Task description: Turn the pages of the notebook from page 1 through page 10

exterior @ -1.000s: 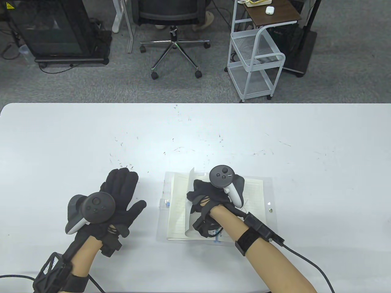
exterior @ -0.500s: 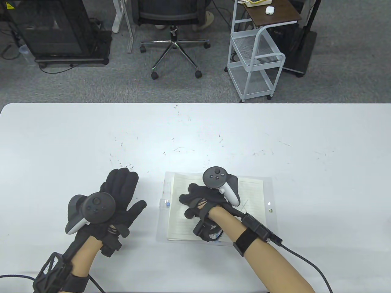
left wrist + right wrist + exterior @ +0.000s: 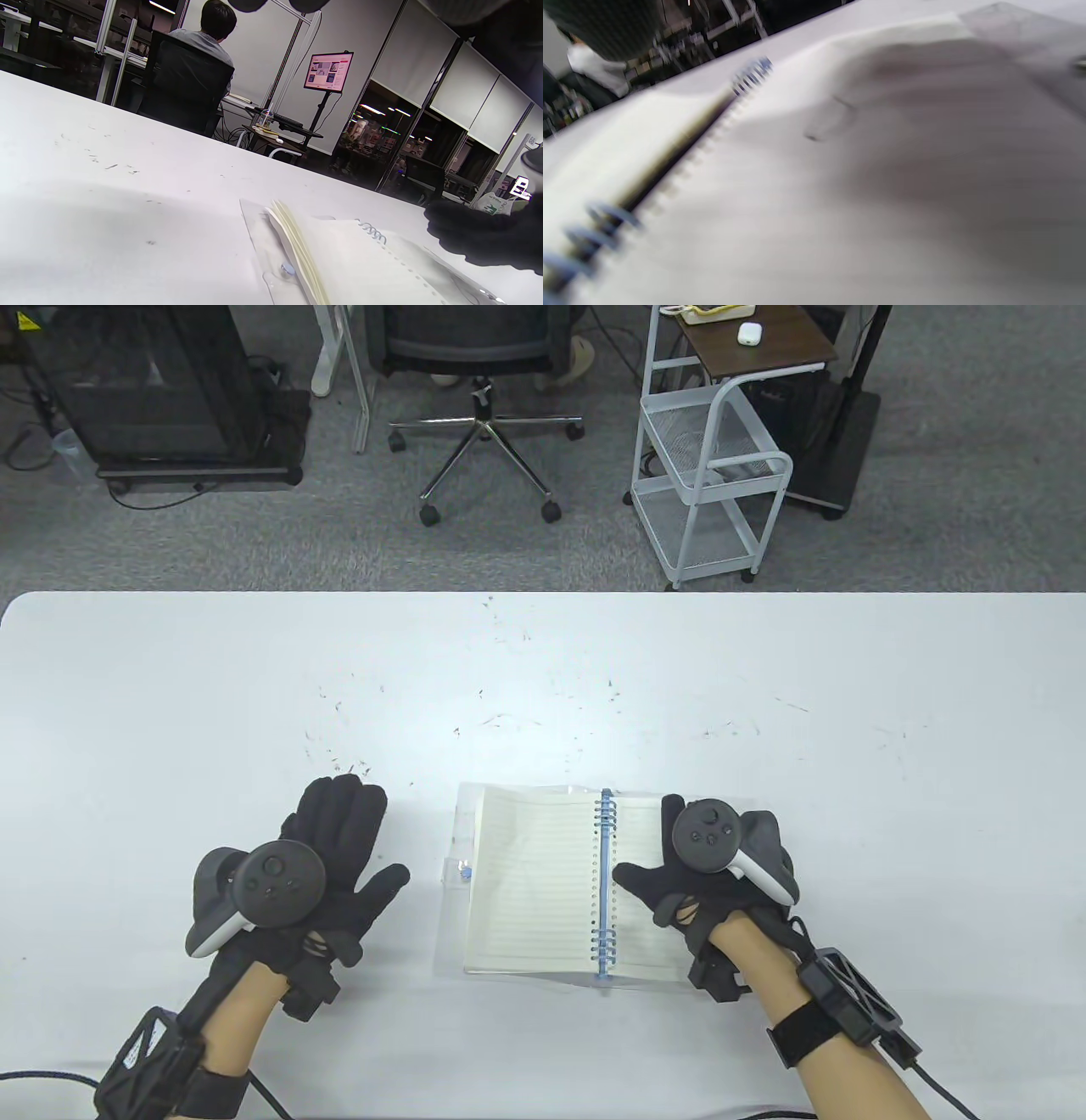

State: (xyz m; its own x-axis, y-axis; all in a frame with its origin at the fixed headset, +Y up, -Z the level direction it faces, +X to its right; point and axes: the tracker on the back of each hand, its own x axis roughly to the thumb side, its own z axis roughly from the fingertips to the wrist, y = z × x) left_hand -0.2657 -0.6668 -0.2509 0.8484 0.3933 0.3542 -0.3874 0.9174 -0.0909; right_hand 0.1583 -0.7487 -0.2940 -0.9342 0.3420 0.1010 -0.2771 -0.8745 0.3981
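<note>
Fingers (image 3: pixel 645 882) on open notebook (image 3: pixel 530 882)

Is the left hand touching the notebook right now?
Apart. In the table view the left hand lies flat on the table, with bare tabletop between its thumb and the notebook.

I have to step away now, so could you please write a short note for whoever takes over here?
Left hand: flat on the table, left of the notebook, touching nothing else.
Right hand: rests on the right-hand page, fingers spread, no page pinched.
The notebook lies open and flat, blue spiral in the middle.
Done: some pages lie turned on the left; the count is unreadable.
Left: keep turning pages to page 10.
</note>
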